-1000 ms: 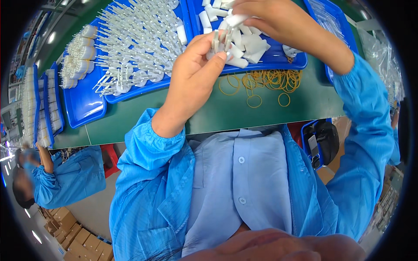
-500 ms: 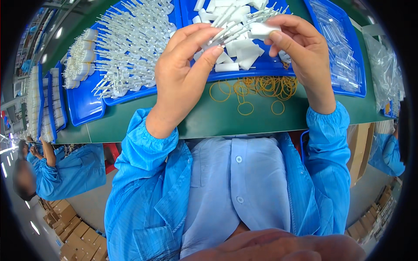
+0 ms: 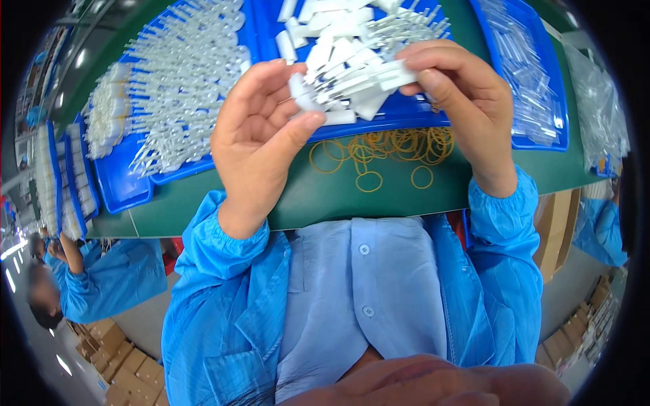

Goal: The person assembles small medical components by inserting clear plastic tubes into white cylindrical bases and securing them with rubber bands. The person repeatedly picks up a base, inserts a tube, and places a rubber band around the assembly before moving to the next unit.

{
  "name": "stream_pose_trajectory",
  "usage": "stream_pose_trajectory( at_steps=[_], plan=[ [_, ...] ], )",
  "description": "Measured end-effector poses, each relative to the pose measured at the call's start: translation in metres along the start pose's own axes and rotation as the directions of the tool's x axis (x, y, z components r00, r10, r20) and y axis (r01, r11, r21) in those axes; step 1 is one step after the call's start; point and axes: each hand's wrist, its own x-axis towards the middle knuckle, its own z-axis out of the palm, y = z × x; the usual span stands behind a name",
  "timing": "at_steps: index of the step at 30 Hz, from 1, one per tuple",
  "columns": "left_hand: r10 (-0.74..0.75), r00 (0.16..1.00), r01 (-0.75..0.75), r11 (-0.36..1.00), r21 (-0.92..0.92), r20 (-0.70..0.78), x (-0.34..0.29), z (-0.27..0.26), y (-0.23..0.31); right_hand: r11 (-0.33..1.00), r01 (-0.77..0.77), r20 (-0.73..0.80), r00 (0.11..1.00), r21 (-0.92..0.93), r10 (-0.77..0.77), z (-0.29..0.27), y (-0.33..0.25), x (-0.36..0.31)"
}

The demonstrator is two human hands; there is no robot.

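Note:
A small bundle of thin pale rods (image 3: 349,82) spans the gap between my hands, above the middle tray. My left hand (image 3: 254,139) has its thumb and curled fingers loosely around the bundle's left end, where a rounded white piece (image 3: 306,95) shows. My right hand (image 3: 467,98) pinches the right end between thumb and forefinger, at a white strip-like part (image 3: 394,74). Whether that strip is separate from the rods I cannot tell. Behind them, white foam-like pieces (image 3: 338,24) and more thin rods (image 3: 416,24) lie in the blue middle tray (image 3: 406,123).
Yellow rubber bands (image 3: 369,181) lie on the green table (image 3: 325,203). Many white-tipped rods (image 3: 189,74) fill the left tray, with banded bundles (image 3: 112,108) beside it. Clear tubes (image 3: 525,88) fill the right tray; a plastic bag (image 3: 596,101) lies beyond. A co-worker (image 3: 115,277) sits left.
My left hand has moved left and down, and its fingers have loosened. My right hand has shifted slightly left and down, now pinching the bundle's right end. The view has shifted slightly.

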Motion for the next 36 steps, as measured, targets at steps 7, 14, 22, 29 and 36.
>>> stream_pose_trajectory(
  at_steps=[7,14,22,29,36],
  plan=[
    [0.073,0.997,-0.073,0.996,0.042,0.009,-0.001,-0.008,-0.005,0.98,0.128,-0.116,0.982,-0.154,-0.146,0.005,0.001,-0.002],
    [0.173,0.984,-0.178,0.971,0.16,0.044,-0.003,-0.006,-0.011,0.99,0.008,-0.179,0.983,-0.142,-0.034,0.002,-0.002,-0.009],
    [0.196,0.978,-0.206,0.957,0.204,0.065,-0.003,-0.003,-0.013,0.993,0.048,-0.098,0.993,-0.105,-0.059,0.001,0.004,-0.009],
    [0.195,0.98,-0.198,0.934,0.298,0.043,-0.002,-0.005,-0.013,0.998,0.049,-0.102,0.993,-0.049,-0.054,-0.003,0.004,-0.009],
    [0.168,0.986,-0.159,0.937,0.309,-0.003,-0.003,-0.004,-0.011,0.999,0.028,-0.127,0.991,-0.02,-0.03,-0.002,0.01,-0.007]
  ],
)
